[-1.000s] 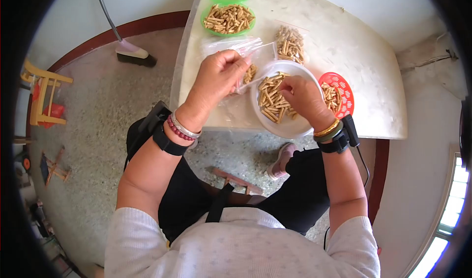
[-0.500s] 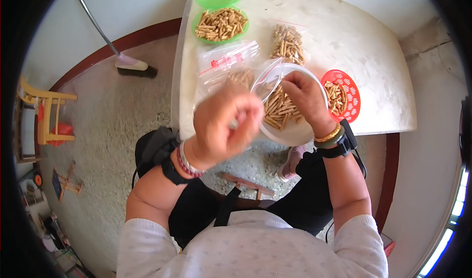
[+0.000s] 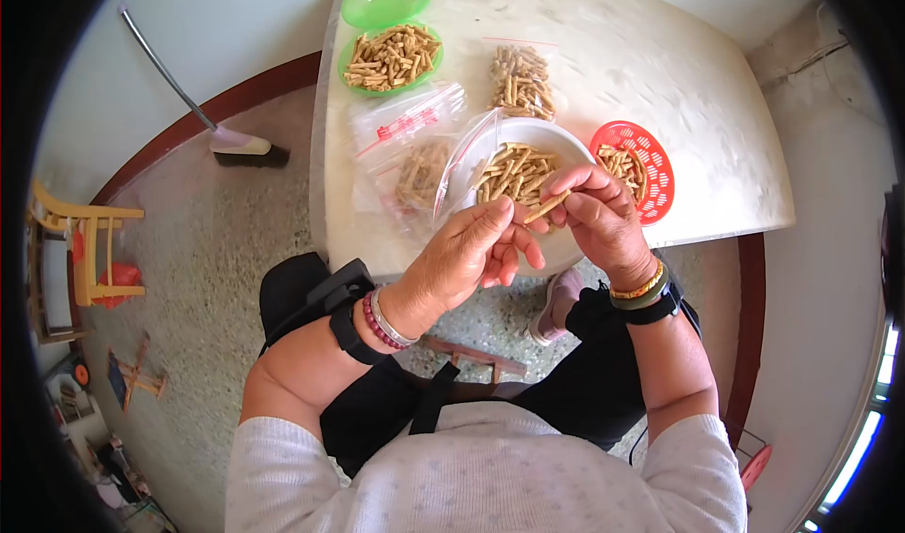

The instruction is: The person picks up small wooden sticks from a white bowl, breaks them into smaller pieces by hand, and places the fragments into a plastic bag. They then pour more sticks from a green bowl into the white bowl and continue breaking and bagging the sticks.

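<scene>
Since a second ago the left hand (image 3: 476, 248) has left the clear bag (image 3: 461, 167) it was pinching and moved to the near side of the white bowl (image 3: 571, 147), while the right hand (image 3: 608, 220) has drawn back from the bowl's middle toward the near rim and now shows a single tan stick (image 3: 547, 207). The right thumb and fingers are closed together on one end of that stick, which slants over the near part of the bowl with its free end pointing toward the left hand. The left thumb stands apart from its loosely curled fingers, with the fingertips just beside the stick; whether any of them touches it, I cannot tell. Beneath the hands, a pile of similar sticks (image 3: 512, 171) lies in the bowl, and the clear bag leans at its left rim. Left of that, a printed bag (image 3: 421, 173) with sticks inside lies flat on the table (image 3: 683, 90). A filled bag (image 3: 520, 82) rests beyond the bowl, and a red basket (image 3: 657, 173) with more sticks stands just to its right. Toward the far left corner, a green dish (image 3: 351, 79) heaped with sticks sits beside a green lid (image 3: 386, 0)
</scene>
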Tool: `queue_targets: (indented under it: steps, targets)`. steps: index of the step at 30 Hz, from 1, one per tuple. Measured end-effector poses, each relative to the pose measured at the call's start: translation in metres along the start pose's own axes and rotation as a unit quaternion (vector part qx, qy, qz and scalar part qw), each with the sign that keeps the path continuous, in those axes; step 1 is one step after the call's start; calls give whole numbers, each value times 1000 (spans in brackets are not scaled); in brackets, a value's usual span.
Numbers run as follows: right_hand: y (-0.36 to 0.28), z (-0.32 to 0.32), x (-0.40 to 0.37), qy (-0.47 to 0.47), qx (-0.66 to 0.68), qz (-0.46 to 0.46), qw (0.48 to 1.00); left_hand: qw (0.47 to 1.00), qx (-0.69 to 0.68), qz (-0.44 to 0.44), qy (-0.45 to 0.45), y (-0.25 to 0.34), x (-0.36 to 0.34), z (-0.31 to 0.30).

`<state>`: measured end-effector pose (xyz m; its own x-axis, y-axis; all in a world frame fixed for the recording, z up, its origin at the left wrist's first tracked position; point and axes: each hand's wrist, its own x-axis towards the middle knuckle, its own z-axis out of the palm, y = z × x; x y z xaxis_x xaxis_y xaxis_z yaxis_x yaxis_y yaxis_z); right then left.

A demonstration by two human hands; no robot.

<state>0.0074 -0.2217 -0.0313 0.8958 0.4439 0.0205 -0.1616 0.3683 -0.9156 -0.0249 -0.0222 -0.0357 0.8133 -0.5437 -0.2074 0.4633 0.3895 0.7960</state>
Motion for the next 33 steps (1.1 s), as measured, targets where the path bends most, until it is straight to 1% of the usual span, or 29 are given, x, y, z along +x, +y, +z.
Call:
queue_targets:
  steps: [1, 2, 3, 4, 5, 7, 8, 10, 11, 13, 15, 17, 18, 19, 20, 21, 22, 23, 24, 25, 26, 27, 28, 29, 30, 31, 33]
  targets:
    - [1, 0, -2, 0, 1, 0, 1000, 999, -28, -20, -9, 0, 0, 0]
    - [2, 0, -4, -1, -42, 12, 999, 999, -28, -21, -8, -1, 1, -1]
    - [4, 0, -5, -1, -85, 23, 996, 1000, 0, -16, -9, -4, 2, -2]
    - [6, -4, -5, -17, -95, 31, 995, 999, 28, -12, -11, -5, 2, -2]
    - [6, -4, -5, -16, -92, 31, 995, 999, 30, -14, -10, -5, 2, -1]
    - [-1, -1, -5, 6, -85, 45, 995, 999, 37, -18, 24, -4, 2, 1]
    - [-3, -1, -5, 8, -84, 43, 996, 999, 39, -19, 23, -5, 3, 2]
    - [-6, -2, -6, 4, -90, 47, 995, 998, 40, -7, 51, -8, 5, 2]
    - [-5, -3, -5, 8, -89, 43, 995, 998, 44, -9, 47, -10, 6, 1]
    - [-1, -2, -5, -36, -80, 29, 996, 997, 42, 0, 57, -13, 6, 2]
    - [-2, 0, -4, -22, -71, 22, 997, 997, 52, -11, 52, -12, 3, 7]
    - [-4, 1, 1, -31, -70, 40, 996, 996, 64, -17, 55, -4, -2, 9]
    - [-6, 1, 2, -28, -77, 56, 995, 992, 116, -36, 26, 3, -4, 11]
    - [-6, -3, 4, -30, -73, 49, 996, 984, 167, -55, -3, 12, -7, 13]
    - [-5, -9, 7, -10, -57, 19, 998, 962, 263, -72, -21, 23, -12, 17]
    - [-5, -9, 9, 12, -41, -10, 999, 960, 269, -72, -22, 29, -16, 18]
    - [-6, -7, 12, 52, -19, -42, 998, 906, 404, 128, 13, 33, -21, 17]
    - [-9, -5, 14, 52, -20, -45, 997, 797, 510, 320, 46, 38, -25, 17]
    - [-11, -2, 16, 82, -68, -96, 990, 760, 533, 364, 73, 51, -31, 18]
    - [-14, 3, 18, 110, -116, -145, 976, 760, 532, 366, 74, 56, -31, 15]
    - [-17, 12, 17, 110, -162, -163, 967, 726, 556, 376, 146, 61, -27, 12]
    - [-17, 23, 18, 112, -165, -183, 963, 687, 577, 385, 218, 66, -24, 9]
    - [-14, 26, 23, 96, -247, -222, 938, 686, 576, 386, 223, 68, -19, 5]
    - [-10, 29, 27, 80, -326, -260, 906, 671, 585, 388, 237, 69, -15, -1]
    - [-11, 36, 30, 65, -366, -273, 887, 657, 596, 388, 249, 69, -10, -7]
    - [-9, 42, 33, 64, -364, -273, 888, 657, 597, 387, 250, 68, -7, -12]
    - [-6, 50, 39, 50, -408, -305, 859, 643, 634, 345, 256, 64, -2, -20]
